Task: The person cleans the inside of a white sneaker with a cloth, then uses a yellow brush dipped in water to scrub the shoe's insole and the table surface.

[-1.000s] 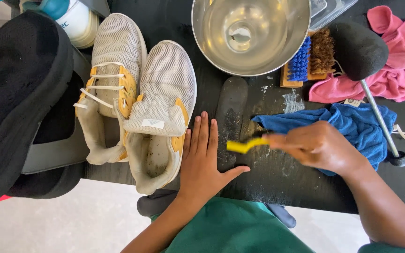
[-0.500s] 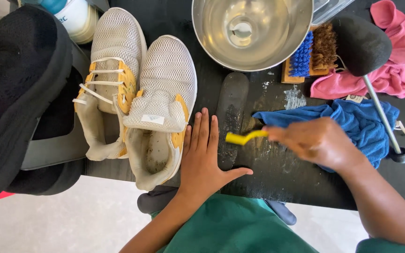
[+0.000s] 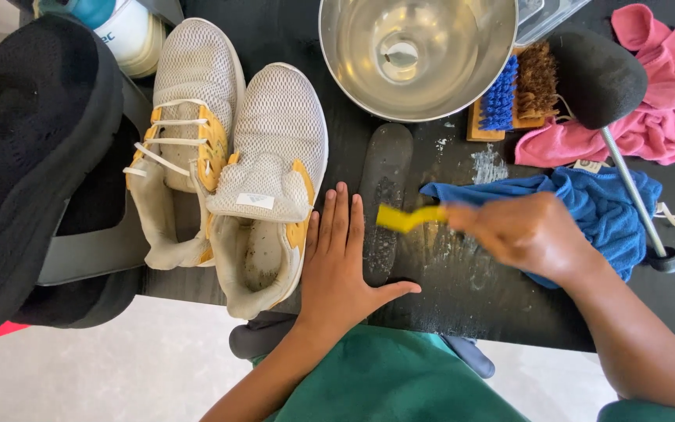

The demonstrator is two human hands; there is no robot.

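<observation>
Right hand (image 3: 537,234) grips yellow plastic brush (image 3: 408,217) | left hand (image 3: 337,266) flat on dark insole (image 3: 384,195)

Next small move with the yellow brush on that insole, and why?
Probably stroke the yellow brush on down the dark insole: the right hand holds it at mid-length, the left hand lies flat beside the insole's lower end, and suds show on the insole's lower half.

Single head view, looking steeply down, close over black table (image 3: 447,312) edge; no second view.
</observation>
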